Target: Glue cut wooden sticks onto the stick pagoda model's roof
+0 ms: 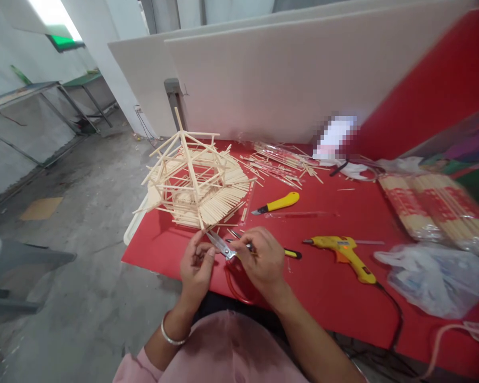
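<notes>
A roofed model of thin wooden sticks (189,165) stands at the left of the red-covered table. Just below its front corner is my left hand (197,263), its fingers curled and the index fingertip by the model's edge. Whatever those fingers hold is hidden. Between my hands lie scissors (221,246) with metal blades and a red handle, the blades pointing toward the model. My right hand (262,260) is closed in a pinch over the scissors' pivot; what is in the pinch is too small to make out. A yellow-and-black cutter (293,254) lies partly behind it.
A yellow utility knife (279,202) lies beyond my right hand, and a yellow glue gun (343,250) with a cord lies right. Loose sticks (279,162) are scattered at the back. Packed stick bundles (439,207) and a plastic bag (439,276) sit far right. A pale board (283,80) stands behind.
</notes>
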### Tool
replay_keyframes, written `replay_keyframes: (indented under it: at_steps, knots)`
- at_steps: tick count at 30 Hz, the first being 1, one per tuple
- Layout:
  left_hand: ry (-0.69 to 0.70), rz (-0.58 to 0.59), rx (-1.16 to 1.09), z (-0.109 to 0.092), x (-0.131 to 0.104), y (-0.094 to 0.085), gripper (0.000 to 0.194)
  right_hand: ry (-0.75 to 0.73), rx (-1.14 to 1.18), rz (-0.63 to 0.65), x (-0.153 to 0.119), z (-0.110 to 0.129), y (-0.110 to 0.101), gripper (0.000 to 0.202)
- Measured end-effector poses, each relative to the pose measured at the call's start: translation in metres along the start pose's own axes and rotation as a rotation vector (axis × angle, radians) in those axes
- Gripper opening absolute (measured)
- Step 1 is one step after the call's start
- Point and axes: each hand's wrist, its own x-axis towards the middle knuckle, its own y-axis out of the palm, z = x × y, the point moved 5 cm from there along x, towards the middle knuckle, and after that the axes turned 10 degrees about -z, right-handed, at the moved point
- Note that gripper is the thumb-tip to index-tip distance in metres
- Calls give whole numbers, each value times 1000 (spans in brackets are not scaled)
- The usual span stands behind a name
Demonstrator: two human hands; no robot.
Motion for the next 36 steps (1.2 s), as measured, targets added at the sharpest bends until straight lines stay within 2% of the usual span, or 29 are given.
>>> replay_keyframes:
  at_steps: [2,4,8,11,15,19,23,26,30,36]
  knots:
    - [-11,-53,93,3,2,-7,34,80,-57,32,-8,-15,-7,36]
    - [-1,-101,195,7,3,-15,26,196,-119,86,-16,-30,-10,38]
    - [43,-117,360,16,6,-27,26,457,-223,242,-27,-53,-10,37]
    - [88,-100,429,20,7,-32,25,546,-351,380,-32,-63,-8,38]
    - [143,-42,470,22,8,-27,22,544,-482,473,-29,-75,-12,37]
    - [220,62,478,20,6,-13,18,517,-475,458,-22,-81,-15,29]
    - [357,177,467,15,1,4,15,401,-378,428,-13,-74,-4,23]
    - [414,260,478,13,-2,12,16,341,-372,460,-8,-68,7,22]
    - [431,259,498,12,0,11,16,359,-424,518,-6,-71,11,22]
    - [413,230,493,15,6,11,15,399,-505,532,-8,-83,-6,20]
